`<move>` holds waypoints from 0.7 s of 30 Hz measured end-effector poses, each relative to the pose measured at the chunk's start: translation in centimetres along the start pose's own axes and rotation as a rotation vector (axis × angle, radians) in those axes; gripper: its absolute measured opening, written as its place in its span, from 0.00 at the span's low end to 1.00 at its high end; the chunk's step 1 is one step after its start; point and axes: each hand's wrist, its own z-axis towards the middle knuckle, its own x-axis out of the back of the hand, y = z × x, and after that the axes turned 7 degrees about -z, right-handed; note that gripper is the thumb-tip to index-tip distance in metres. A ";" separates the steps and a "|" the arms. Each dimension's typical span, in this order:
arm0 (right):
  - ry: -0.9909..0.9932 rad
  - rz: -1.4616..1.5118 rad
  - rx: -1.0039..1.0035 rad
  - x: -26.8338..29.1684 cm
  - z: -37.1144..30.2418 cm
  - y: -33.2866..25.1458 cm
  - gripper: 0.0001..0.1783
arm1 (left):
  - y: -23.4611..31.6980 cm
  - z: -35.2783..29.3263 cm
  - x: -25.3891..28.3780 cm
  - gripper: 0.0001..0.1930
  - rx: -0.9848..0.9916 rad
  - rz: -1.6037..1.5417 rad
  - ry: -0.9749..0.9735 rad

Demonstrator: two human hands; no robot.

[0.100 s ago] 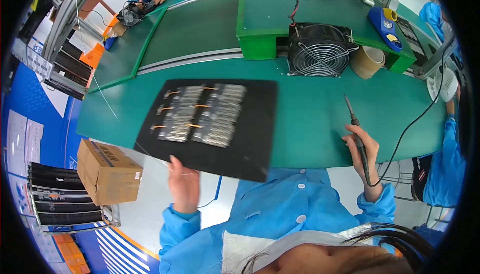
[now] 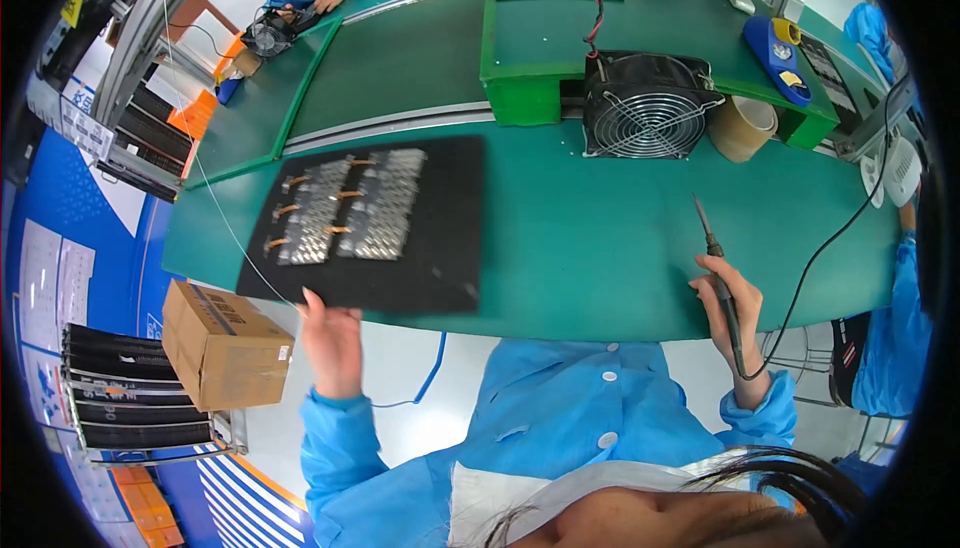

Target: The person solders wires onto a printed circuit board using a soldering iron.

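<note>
My left hand (image 2: 332, 345) grips the near edge of a flat black board (image 2: 446, 233), thumb at the edge and the other fingers partly hidden under it. On the board lie two columns of small silvery metallic parts (image 2: 383, 206), with short orange-brown strips (image 2: 337, 230) sticking out to their left. A thin pale wire (image 2: 232, 233) hangs from above and runs down to my left thumb; whether the fingers pinch it I cannot tell. At the right, my right hand (image 2: 735, 303) is wrapped round a soldering iron (image 2: 716, 248), its tip pointing up and away over the green table.
A black fan (image 2: 650, 108) with a wire guard stands at the table's (image 2: 580, 248) back, beside a tape roll (image 2: 742, 128). Behind is a raised green shelf (image 2: 525, 98) with a blue-and-yellow holder (image 2: 777, 58). The iron's cord (image 2: 825, 248) loops right. A cardboard box (image 2: 228, 353) stands left.
My left hand and the black board have moved to the left and a little away from me. My right hand keeps the soldering iron in nearly the same place.
</note>
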 end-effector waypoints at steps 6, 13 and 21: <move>0.007 -0.043 0.045 -0.4 0.7 -0.5 0.18 | 2.2 15.2 1.2 0.19 -0.018 -0.094 0.025; 0.013 -0.013 -0.067 -1.0 0.5 0.3 0.20 | -5.5 29.4 -6.2 0.17 0.018 -0.141 0.164; 0.019 -0.063 -0.063 -0.9 0.8 -0.3 0.21 | -18.0 33.5 -9.2 0.17 0.236 -0.390 0.189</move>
